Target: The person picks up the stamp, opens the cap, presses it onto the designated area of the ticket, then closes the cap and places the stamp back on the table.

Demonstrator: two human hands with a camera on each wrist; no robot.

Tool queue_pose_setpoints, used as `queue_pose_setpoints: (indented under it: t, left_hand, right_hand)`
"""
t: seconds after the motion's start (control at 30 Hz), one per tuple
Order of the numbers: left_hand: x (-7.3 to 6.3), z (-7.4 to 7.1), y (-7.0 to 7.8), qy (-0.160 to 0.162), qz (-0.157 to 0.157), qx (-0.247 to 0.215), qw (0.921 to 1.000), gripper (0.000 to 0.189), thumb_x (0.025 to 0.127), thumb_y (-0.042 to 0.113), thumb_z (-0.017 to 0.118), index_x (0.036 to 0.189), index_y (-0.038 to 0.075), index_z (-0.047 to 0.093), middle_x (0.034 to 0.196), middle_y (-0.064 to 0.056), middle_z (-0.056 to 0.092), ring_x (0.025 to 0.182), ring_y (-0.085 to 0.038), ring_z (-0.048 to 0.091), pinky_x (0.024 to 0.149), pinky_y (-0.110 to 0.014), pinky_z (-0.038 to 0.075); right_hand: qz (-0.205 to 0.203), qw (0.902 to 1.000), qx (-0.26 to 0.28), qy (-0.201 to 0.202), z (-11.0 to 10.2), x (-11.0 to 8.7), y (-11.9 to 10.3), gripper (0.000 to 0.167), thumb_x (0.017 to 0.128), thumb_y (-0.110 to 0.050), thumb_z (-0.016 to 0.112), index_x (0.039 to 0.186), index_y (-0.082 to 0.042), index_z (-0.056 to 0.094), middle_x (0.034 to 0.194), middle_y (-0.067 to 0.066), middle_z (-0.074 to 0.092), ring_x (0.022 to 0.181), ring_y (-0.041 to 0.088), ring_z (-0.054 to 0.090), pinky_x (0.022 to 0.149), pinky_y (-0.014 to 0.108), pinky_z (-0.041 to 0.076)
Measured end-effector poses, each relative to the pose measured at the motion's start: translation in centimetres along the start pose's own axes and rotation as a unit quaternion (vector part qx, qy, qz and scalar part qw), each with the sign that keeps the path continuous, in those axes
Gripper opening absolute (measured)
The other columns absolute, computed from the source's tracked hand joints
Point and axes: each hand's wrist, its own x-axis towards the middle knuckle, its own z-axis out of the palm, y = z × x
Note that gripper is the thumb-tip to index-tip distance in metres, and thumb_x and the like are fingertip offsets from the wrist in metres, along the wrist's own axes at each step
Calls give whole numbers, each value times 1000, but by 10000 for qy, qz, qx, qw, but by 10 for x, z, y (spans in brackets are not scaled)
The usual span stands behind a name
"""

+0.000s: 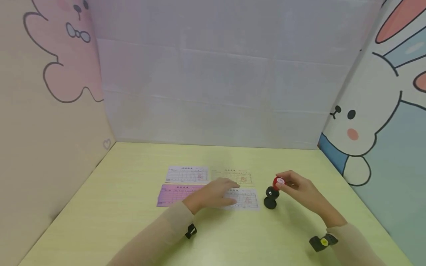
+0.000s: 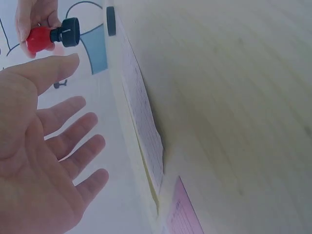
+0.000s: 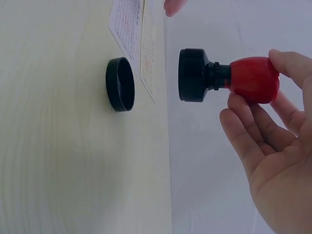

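Note:
My right hand [image 1: 299, 190] grips the red handle of a self-inking stamp [image 3: 254, 79], thumb on one side and fingers on the other. The stamp's round black base [image 3: 192, 75] points down at the table. Below it a round black cap [image 3: 120, 85] lies on the tabletop with its hollow side up, apart from the stamp. My left hand [image 1: 214, 194] hovers palm down over the printed slips, fingers spread and holding nothing. It partly covers the pink slip [image 1: 176, 195] and the lower right white slip [image 1: 247, 199].
Behind those two slips lie an upper left white slip [image 1: 187, 174] and a pale yellow slip [image 1: 244, 178], both bearing red marks. The light wooden table [image 1: 100, 221] meets a pale back wall [image 1: 213, 92], with cartoon-printed walls at both sides.

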Motion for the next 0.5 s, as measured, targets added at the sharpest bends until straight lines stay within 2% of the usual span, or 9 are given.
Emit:
queue_pose_setpoints:
  t: [0.1,0.33,0.5]
  left_hand:
    - [8,4,8,55,-42,80,9999,53,98,38,63,145,15,54,147,-1,52,138,-22,44,115,-40,35]
    - [27,17,31,103,-77,195,9997,48,97,38,65,140,17,60,142,0,58,137,-20,46,113,-35,38]
    - [35,24,42,299,-131,239,9992,47,94,40,69,136,19,64,138,3,60,133,-19,50,108,-37,44]
  right_hand:
    - [86,10000,-29,40,-5,-4,2,37,99,-32,65,129,-10,60,108,2,70,95,21,68,81,24,56]
    - [104,9997,-88,195,-20,-14,9,35,102,-26,62,131,-7,59,109,6,70,91,11,67,78,24,55]
    - [117,9996,-77,231,-24,-15,14,35,102,-25,61,132,-7,58,109,8,70,91,12,67,78,23,55]
